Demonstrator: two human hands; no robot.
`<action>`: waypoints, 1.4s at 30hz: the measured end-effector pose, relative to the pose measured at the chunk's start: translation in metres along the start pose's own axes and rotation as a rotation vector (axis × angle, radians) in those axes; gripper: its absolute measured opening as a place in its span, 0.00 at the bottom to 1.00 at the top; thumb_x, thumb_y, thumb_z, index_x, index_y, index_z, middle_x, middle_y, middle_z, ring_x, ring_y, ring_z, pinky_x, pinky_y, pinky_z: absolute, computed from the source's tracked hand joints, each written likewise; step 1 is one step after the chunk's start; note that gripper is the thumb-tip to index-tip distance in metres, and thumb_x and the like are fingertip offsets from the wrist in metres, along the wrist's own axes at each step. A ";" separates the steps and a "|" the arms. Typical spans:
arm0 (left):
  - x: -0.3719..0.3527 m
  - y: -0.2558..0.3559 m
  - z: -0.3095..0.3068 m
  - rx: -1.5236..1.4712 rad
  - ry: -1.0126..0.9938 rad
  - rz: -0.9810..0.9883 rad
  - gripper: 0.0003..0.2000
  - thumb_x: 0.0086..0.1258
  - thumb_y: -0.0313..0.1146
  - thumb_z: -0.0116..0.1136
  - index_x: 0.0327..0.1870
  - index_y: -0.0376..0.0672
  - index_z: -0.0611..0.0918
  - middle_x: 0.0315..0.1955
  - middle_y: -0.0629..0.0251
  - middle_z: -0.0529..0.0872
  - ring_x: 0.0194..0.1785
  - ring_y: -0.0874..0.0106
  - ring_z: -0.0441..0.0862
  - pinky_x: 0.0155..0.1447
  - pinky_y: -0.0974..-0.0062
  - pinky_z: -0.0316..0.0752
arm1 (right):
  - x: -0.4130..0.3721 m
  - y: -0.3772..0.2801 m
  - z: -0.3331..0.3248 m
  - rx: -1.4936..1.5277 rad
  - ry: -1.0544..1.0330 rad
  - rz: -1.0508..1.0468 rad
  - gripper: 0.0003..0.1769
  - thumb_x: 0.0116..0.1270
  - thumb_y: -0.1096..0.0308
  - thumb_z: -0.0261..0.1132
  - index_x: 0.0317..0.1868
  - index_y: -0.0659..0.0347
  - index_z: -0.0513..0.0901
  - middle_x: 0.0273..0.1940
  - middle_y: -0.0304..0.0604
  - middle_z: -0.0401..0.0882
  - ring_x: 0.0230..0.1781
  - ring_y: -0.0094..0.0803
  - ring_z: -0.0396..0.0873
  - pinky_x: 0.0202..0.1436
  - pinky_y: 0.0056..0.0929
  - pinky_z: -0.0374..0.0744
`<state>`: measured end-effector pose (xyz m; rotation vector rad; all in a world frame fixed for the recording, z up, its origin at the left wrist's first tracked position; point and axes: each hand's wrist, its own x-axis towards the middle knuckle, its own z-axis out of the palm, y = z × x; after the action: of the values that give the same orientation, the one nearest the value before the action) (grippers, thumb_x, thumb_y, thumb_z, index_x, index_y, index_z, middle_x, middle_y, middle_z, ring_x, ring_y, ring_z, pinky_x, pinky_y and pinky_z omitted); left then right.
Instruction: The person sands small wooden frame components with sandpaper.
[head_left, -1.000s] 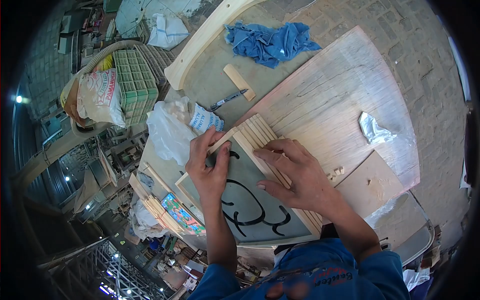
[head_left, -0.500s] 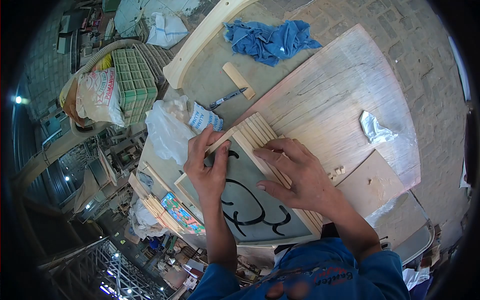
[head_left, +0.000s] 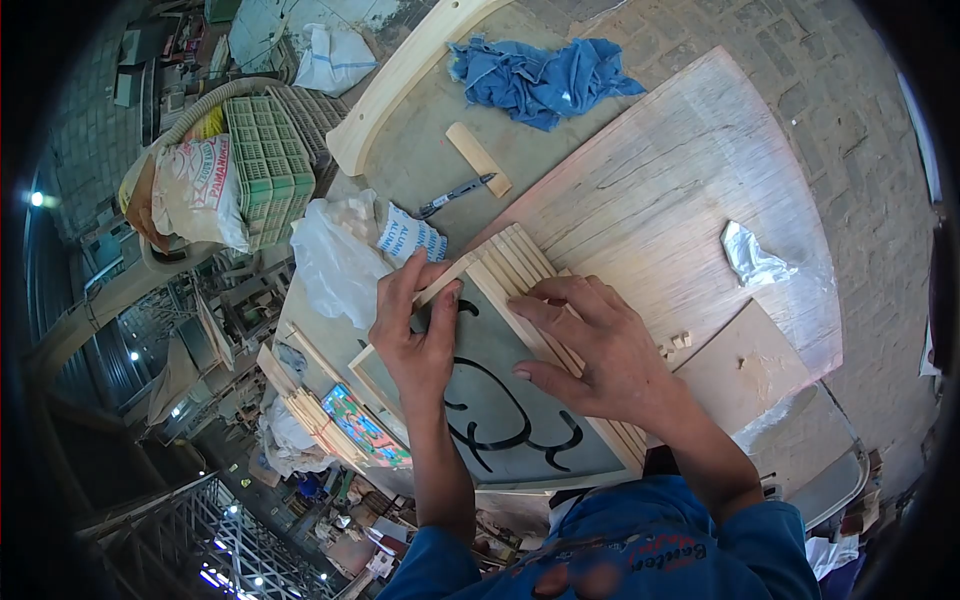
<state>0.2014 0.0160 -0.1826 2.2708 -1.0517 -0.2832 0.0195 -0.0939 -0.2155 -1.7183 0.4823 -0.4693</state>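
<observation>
A framed panel point(head_left: 490, 345) with black curved shapes lies in front of me, with light wooden edges. Several parallel wooden strips point(head_left: 516, 255) run along its right side. My left hand point(head_left: 415, 325) pinches the wooden edge at the panel's upper left corner between thumb and fingers. My right hand point(head_left: 590, 345) rests on the strips, its fingers bent over them and its thumb apart over the panel. A few small wood blocks point(head_left: 680, 341) lie just right of my right hand.
Beyond the panel lie a pen point(head_left: 458, 194), a short wood piece point(head_left: 478, 160), a blue cloth point(head_left: 550, 80) and a plastic bag point(head_left: 335, 255). A large board point(head_left: 690, 190) with crumpled foil point(head_left: 750, 258) is at right. Green crates point(head_left: 265, 170) stand at left.
</observation>
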 end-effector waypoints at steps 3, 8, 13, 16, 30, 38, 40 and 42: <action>0.000 0.001 0.001 -0.005 0.007 0.002 0.22 0.62 0.20 0.67 0.59 0.40 0.81 0.40 0.59 0.88 0.45 0.68 0.85 0.53 0.71 0.77 | 0.000 0.000 0.000 -0.047 -0.020 -0.013 0.29 0.62 0.56 0.72 0.60 0.59 0.78 0.51 0.51 0.75 0.53 0.50 0.76 0.58 0.45 0.76; -0.002 0.003 0.001 0.007 0.017 -0.023 0.23 0.62 0.20 0.67 0.60 0.40 0.81 0.40 0.59 0.88 0.44 0.68 0.85 0.52 0.72 0.77 | 0.004 -0.003 0.001 -0.047 -0.008 0.004 0.32 0.61 0.54 0.73 0.63 0.58 0.75 0.51 0.50 0.74 0.52 0.48 0.76 0.55 0.43 0.77; -0.001 0.003 0.001 0.028 0.021 -0.007 0.23 0.61 0.20 0.67 0.60 0.40 0.81 0.40 0.59 0.88 0.44 0.68 0.85 0.52 0.72 0.77 | 0.006 -0.002 0.000 -0.044 -0.038 -0.002 0.32 0.61 0.54 0.73 0.62 0.58 0.76 0.50 0.49 0.74 0.51 0.47 0.77 0.54 0.42 0.78; 0.000 0.001 0.001 0.032 0.014 0.016 0.23 0.61 0.20 0.67 0.60 0.40 0.81 0.40 0.59 0.89 0.44 0.67 0.85 0.51 0.72 0.77 | 0.006 -0.002 0.000 -0.035 -0.038 0.006 0.32 0.60 0.54 0.73 0.62 0.58 0.77 0.50 0.49 0.74 0.50 0.47 0.77 0.54 0.42 0.78; 0.002 0.000 0.001 -0.019 0.049 0.043 0.21 0.61 0.24 0.71 0.56 0.40 0.83 0.39 0.61 0.90 0.42 0.66 0.84 0.45 0.72 0.79 | 0.009 -0.007 0.002 0.010 -0.029 0.032 0.31 0.56 0.59 0.76 0.60 0.57 0.79 0.49 0.49 0.76 0.48 0.47 0.78 0.52 0.41 0.78; 0.004 0.001 -0.001 0.006 0.033 0.146 0.21 0.59 0.22 0.70 0.56 0.39 0.83 0.39 0.62 0.90 0.42 0.65 0.83 0.46 0.69 0.78 | 0.010 -0.012 0.004 0.030 -0.029 0.073 0.33 0.54 0.63 0.78 0.62 0.57 0.80 0.50 0.50 0.77 0.50 0.48 0.79 0.54 0.39 0.79; 0.004 0.000 -0.001 -0.018 0.030 0.133 0.21 0.59 0.22 0.70 0.56 0.38 0.83 0.39 0.62 0.90 0.42 0.65 0.83 0.46 0.69 0.78 | 0.010 -0.012 0.004 0.029 -0.029 0.074 0.33 0.54 0.63 0.78 0.62 0.57 0.80 0.50 0.50 0.77 0.50 0.48 0.79 0.54 0.39 0.79; 0.004 -0.002 -0.001 0.025 0.039 0.203 0.20 0.62 0.21 0.68 0.57 0.40 0.83 0.39 0.61 0.88 0.40 0.70 0.84 0.43 0.74 0.79 | 0.009 -0.012 0.005 0.030 -0.029 0.077 0.33 0.54 0.63 0.78 0.62 0.57 0.80 0.51 0.50 0.77 0.50 0.48 0.79 0.53 0.39 0.80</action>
<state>0.2063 0.0143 -0.1826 2.1609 -1.2607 -0.1417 0.0306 -0.0929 -0.2037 -1.6696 0.5160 -0.3945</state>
